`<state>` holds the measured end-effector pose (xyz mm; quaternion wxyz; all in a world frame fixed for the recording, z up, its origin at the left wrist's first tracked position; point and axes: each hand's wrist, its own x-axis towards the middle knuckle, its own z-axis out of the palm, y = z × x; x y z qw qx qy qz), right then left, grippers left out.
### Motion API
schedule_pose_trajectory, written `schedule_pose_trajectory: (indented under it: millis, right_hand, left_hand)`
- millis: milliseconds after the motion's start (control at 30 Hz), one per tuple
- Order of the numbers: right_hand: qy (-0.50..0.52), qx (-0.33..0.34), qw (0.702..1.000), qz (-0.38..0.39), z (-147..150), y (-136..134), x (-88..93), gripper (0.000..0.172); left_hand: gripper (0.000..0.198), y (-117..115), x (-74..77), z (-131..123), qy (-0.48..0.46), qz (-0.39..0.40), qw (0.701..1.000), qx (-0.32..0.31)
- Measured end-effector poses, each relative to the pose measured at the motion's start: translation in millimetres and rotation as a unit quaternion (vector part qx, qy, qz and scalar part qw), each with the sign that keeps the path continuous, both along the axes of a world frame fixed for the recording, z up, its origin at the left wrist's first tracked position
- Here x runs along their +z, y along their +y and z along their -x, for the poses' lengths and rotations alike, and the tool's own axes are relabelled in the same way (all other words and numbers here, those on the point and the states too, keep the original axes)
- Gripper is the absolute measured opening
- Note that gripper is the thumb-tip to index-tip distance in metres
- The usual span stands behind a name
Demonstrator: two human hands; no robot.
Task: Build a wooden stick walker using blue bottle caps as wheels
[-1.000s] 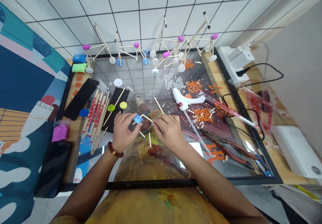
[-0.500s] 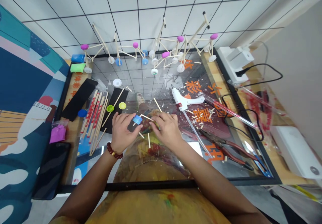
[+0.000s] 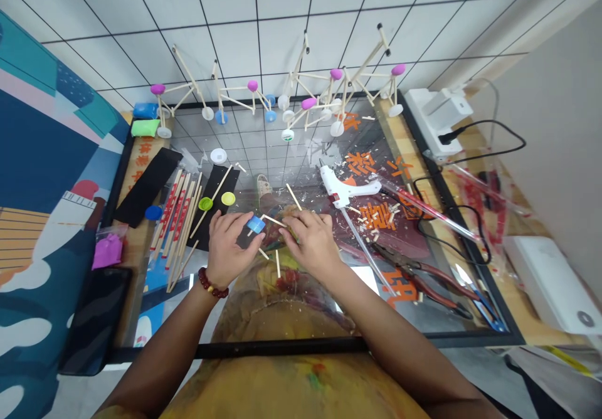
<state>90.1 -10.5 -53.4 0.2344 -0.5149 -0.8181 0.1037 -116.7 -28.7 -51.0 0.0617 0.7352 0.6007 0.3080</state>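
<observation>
Head view: L hand pinches blue cap btwn thumb & fingers, tilted up off glass table, prob to keep stick joint reachable. R hand curled, fingertips pinching thin wooden stick whose end meets cap. Glue gun just right of R hand, w/in reach. Spare sticks bundled left. Orange characters on table, unreadable; no brand legible
</observation>
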Motion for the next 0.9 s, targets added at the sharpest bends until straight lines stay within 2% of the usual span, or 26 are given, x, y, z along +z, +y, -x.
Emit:
schedule_pose_trajectory:
  millis: [200, 400, 467, 600, 667, 900]
  right_hand:
    - [-0.001, 0.063, 0.998, -0.014, -12, -15, 7.8, 0.017]
    - [-0.079, 0.152, 0.985, -0.027, -15, -38, 27.1, 0.015]
    - [-0.092, 0.132, 0.987, -0.013, -9, -47, 28.6, 0.004]
    - [-0.092, 0.058, 0.994, 0.030, 3, -59, 22.4, 0.031]
    - [-0.100, 0.036, 0.993, 0.047, 6, -61, 19.0, 0.035]
    - [-0.114, 0.017, 0.990, 0.081, -5, -59, 18.3, 0.012]
  left_hand:
    - [0.036, -1, -0.4, 4, -0.056, -0.071, 0.996, -0.011]
    - [0.036, -3, 1.1, 8, -0.077, -0.114, 0.990, -0.032]
    - [0.036, -4, 2.0, 8, -0.076, -0.120, 0.989, -0.040]
    - [0.033, -4, 2.5, 9, -0.077, -0.139, 0.986, -0.046]
    - [0.032, -4, 2.9, 11, -0.082, -0.146, 0.985, -0.042]
    - [0.027, -4, 13.4, 18, -0.105, -0.168, 0.980, -0.012]
